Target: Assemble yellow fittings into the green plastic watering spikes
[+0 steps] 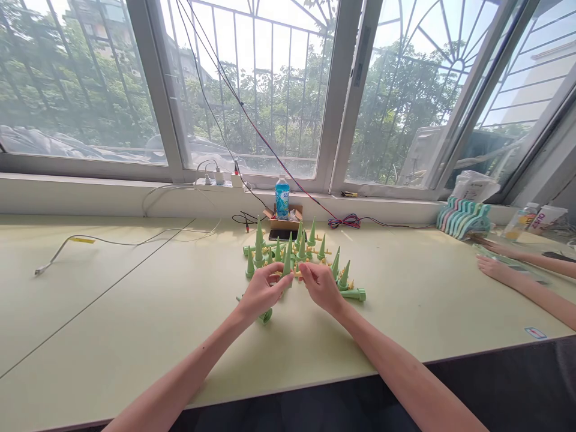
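Note:
My left hand [261,292] is closed around a green cone-shaped plant watering spike [288,260], held upright with the point up. Close by on the right, my right hand [323,287] pinches a small yellow valve piece [297,274] against the spike's side; the fingers partly hide it. Beyond and around both hands, several more green spikes [258,243] stand or lie on the table, many with yellow fittings [319,238]. One green spike [354,294] lies on its side by my right wrist, and another green part [265,316] lies under my left wrist.
Behind the spikes are a dark phone [283,235] and a small cardboard box [288,224] with a blue bottle [282,198]. A white cable [135,243] crosses the left table. At right, another person's hands [497,270] rest near pastel hangers [463,219] and bottles.

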Tool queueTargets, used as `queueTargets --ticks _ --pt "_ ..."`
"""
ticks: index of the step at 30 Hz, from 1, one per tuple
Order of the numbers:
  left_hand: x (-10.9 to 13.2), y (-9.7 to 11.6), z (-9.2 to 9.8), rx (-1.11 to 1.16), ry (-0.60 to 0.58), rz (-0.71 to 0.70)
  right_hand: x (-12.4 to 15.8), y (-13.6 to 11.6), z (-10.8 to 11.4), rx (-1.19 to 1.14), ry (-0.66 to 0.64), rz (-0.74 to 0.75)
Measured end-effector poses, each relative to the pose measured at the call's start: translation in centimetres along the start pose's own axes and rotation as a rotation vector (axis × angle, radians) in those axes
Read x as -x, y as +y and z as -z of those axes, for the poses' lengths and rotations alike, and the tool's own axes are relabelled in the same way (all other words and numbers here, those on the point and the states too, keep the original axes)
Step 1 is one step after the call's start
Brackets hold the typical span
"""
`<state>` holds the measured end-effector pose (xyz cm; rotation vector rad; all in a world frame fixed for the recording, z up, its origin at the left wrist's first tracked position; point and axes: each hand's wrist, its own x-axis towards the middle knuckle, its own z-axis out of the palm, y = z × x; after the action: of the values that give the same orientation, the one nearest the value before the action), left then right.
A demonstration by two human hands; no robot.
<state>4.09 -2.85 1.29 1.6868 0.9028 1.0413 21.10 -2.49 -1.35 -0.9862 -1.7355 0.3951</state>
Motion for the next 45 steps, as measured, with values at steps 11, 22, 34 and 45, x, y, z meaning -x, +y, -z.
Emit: queueTargets --ticks 11,22,34,45 --pt "-0.09 0.43 0.24 0.033 0.085 0.020 0.19 0.18 0.08 -0.137 -0.058 -0.030" --pt "-0.01 0.47 0.18 0.024 0.081 0.021 0.15 0.28 0.03 -0.153 -0.080 -0.018" --pt "0.06 0.45 0.23 0.005 0.070 0.020 0.12 0.43 -0.01 -0.143 -0.081 -0.022" --pt "0.20 1.02 0.06 0.014 0.076 0.005 0.10 0.33 0.03 -0.025 -0.065 -0.021"
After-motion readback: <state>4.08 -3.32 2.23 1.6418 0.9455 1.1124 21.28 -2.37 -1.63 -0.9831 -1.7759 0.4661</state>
